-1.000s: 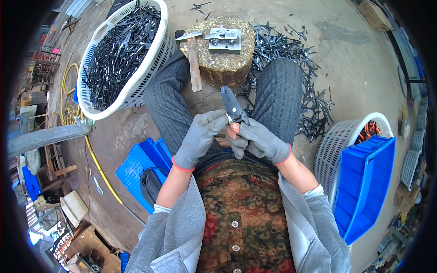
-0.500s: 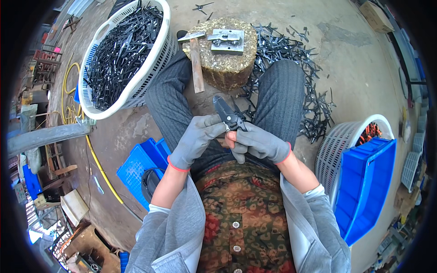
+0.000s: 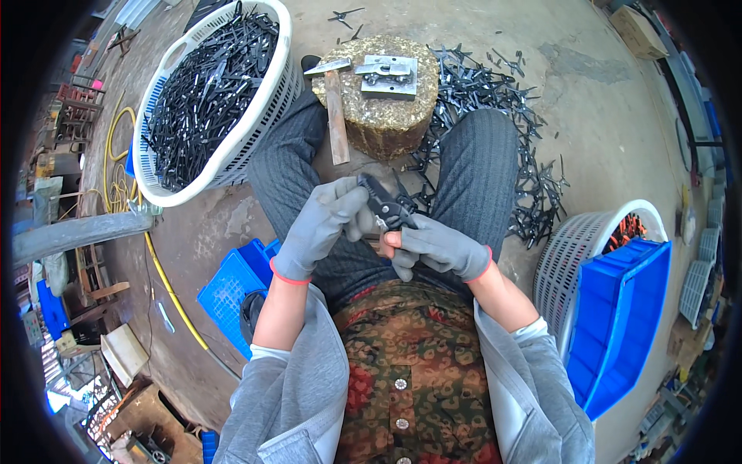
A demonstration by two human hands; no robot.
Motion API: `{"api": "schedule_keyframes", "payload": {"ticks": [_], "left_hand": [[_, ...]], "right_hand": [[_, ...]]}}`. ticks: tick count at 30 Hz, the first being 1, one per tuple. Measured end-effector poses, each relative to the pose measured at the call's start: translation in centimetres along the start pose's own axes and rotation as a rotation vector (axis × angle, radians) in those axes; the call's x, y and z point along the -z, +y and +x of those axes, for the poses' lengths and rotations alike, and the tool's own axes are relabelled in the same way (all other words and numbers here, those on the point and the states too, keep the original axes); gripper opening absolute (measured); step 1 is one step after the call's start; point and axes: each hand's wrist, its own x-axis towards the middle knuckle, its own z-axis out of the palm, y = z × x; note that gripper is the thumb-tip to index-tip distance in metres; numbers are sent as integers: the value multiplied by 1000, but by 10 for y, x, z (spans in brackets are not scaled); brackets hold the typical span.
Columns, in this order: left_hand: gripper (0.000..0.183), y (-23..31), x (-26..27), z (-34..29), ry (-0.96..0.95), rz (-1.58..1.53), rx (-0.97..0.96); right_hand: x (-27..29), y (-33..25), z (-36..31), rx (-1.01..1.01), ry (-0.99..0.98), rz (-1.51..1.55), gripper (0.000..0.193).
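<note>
In front of my lap, both gloved hands are at a pair of small black shears (image 3: 385, 205), whose blades point up and to the left. My right hand (image 3: 444, 246) is closed around the pivot end, its bare thumb tip showing through the grey glove. The fingers of my left hand (image 3: 325, 220) are curled and pinch the blades near their tip. Part of the shears lies hidden behind the fingers. Beyond them stands a round chopping-block stump (image 3: 386, 127), bearing a metal jig block (image 3: 390, 87) and a hammer (image 3: 335, 116) whose wooden handle overhangs its near edge.
At the far left a white basket (image 3: 290, 77) is heaped with black metal pieces. More black shear-like pieces (image 3: 533, 185) lie on the floor around my right leg. Right of me are a white basket (image 3: 553, 267) with orange-red items and a blue crate (image 3: 618, 325). Blue trays (image 3: 232, 290) sit left.
My left hand has slid from the pivot area up along the blades toward their tip. The shears have tilted further left and lower, while my right hand keeps its hold.
</note>
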Motion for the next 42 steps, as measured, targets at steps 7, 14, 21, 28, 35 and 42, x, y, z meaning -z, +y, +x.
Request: {"api": "schedule_keyframes", "payload": {"ticks": [7,14,21,28,35,42], "left_hand": [[27,29,60,5,423,156,-195],[25,50,81,11,400,101,-65],[32,38,0,45,64,83,76],[53,7,7,33,79,88,8],[43,-11,-24,2,-68,78,256],[41,-20,-45,-2,7,-47,184]], "right_hand": [[33,-34,-23,302,237,-473,51],[54,-39,-33,497,470,-260,71],[21,-30,-14,300,172,-309,51],[39,-15,-24,518,406,-196,43],[31,-11,-19,384,399,-82,43],[0,-5,4,537,332,269,51]]}}
